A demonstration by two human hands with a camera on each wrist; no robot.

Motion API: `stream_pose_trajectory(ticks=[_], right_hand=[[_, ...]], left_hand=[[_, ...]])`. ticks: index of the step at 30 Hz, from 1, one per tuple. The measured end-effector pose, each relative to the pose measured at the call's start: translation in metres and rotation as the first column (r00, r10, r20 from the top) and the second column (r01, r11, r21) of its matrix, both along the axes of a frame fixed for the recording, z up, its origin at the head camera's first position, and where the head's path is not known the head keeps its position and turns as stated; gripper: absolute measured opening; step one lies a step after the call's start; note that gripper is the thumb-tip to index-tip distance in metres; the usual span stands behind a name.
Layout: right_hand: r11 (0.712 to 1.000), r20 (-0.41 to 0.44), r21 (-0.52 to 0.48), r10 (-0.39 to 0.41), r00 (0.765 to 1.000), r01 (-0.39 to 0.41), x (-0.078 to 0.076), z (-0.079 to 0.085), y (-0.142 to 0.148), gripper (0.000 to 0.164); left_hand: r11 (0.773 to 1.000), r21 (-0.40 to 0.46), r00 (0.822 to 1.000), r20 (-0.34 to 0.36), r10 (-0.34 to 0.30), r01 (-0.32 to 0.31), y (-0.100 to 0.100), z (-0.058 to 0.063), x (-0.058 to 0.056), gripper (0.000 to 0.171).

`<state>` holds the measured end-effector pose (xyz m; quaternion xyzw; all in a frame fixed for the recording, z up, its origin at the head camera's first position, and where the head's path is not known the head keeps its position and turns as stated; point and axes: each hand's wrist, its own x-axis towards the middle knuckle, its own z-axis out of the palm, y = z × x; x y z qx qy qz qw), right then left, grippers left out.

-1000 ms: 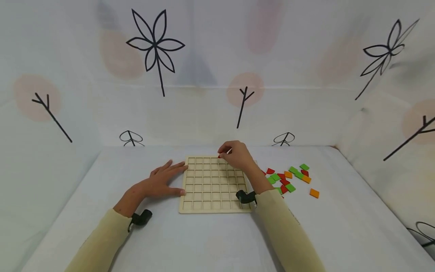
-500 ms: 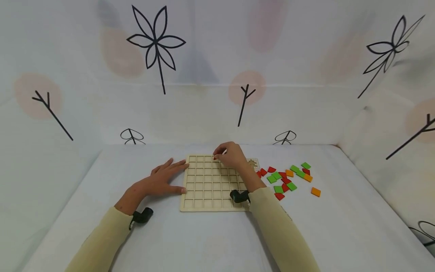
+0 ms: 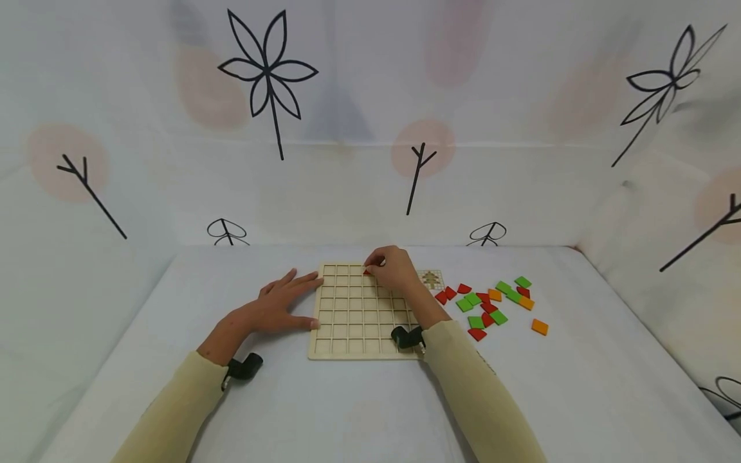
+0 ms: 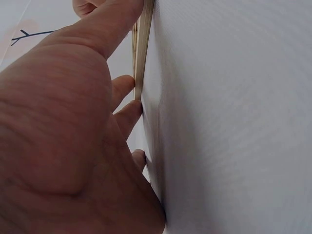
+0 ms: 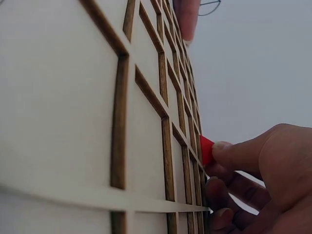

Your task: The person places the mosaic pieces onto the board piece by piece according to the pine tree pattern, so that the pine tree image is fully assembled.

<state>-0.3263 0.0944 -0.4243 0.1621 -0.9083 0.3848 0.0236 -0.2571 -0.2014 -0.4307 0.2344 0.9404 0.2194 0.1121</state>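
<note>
A square wooden grid board lies on the white table. My left hand is spread flat beside it, thumb and fingertips touching its left edge; the left wrist view shows this hand against the board's side. Over the board's far rows, my right hand pinches a small red tile between thumb and fingers. In the right wrist view the red tile meets the grid at one cell, the thumb pressed on it. Part of the tile is hidden by the fingers.
Right of the board lie several loose tiles: red ones, green ones and orange ones. A small card with a gridded tree-like picture sits by the board's far right corner. A patterned cloth backdrop rises behind the table.
My right hand has moved slightly left, then down toward the board with the red tile, and the picture card has come into view. My left hand stays on the board's edge.
</note>
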Motion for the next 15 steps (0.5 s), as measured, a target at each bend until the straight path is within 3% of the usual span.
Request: stream_pose_trajectory(ticks=[15], right_hand=[[1.000,-0.047,0.006,-0.015,0.999,0.015,-0.0034,-0.0069,-0.0025,0.013]], left_hand=[[1.000,0.004,1.000,0.002,0.006,-0.006,0.0003,0.0027,0.0023,0.095]])
